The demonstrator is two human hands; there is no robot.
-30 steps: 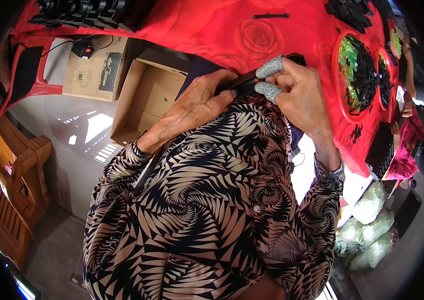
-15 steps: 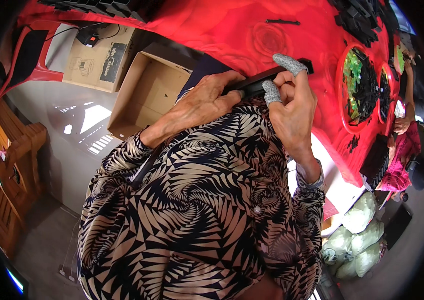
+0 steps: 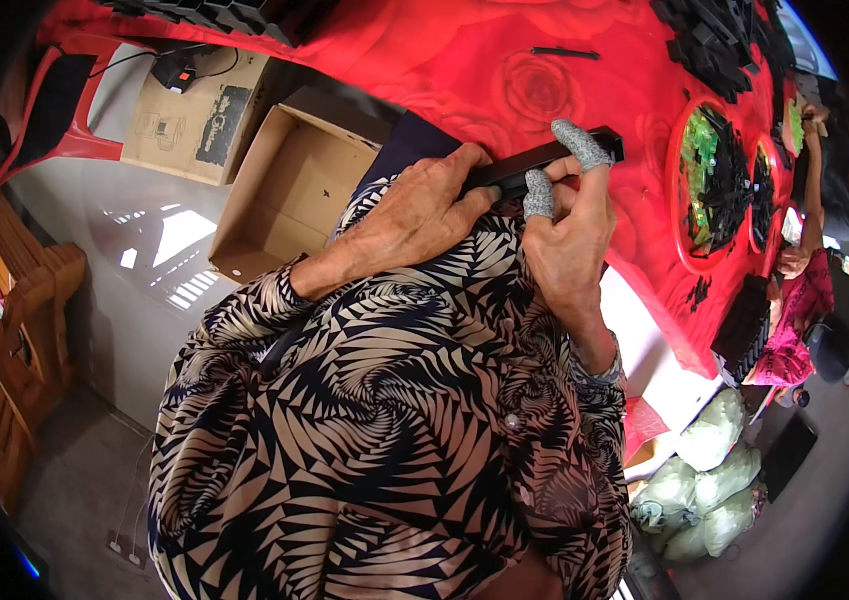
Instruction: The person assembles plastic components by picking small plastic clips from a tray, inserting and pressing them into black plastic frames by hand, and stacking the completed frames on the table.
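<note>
A long, slim black bar slants up to the right in front of my body, over the edge of the red-covered table. My left hand is closed around its lower end, thumb and fingers pressed together. Grey knitted finger covers sit on the thumb and index finger of my right hand. That hand pinches the bar near its middle, with the index finger stretched along its upper side. A second dark edge shows beneath the bar between the hands; whether it is a separate piece, I cannot tell.
On the red floral tablecloth lies a thin black strip. Red-rimmed trays hold black and green pieces. Black parts are heaped at the far right. An open cardboard box stands left; plastic bags and another person's arm are right.
My right hand has shifted slightly left and down, and the bar's far end has dropped a little with it. My left hand keeps its grip. The whole view has moved slightly.
</note>
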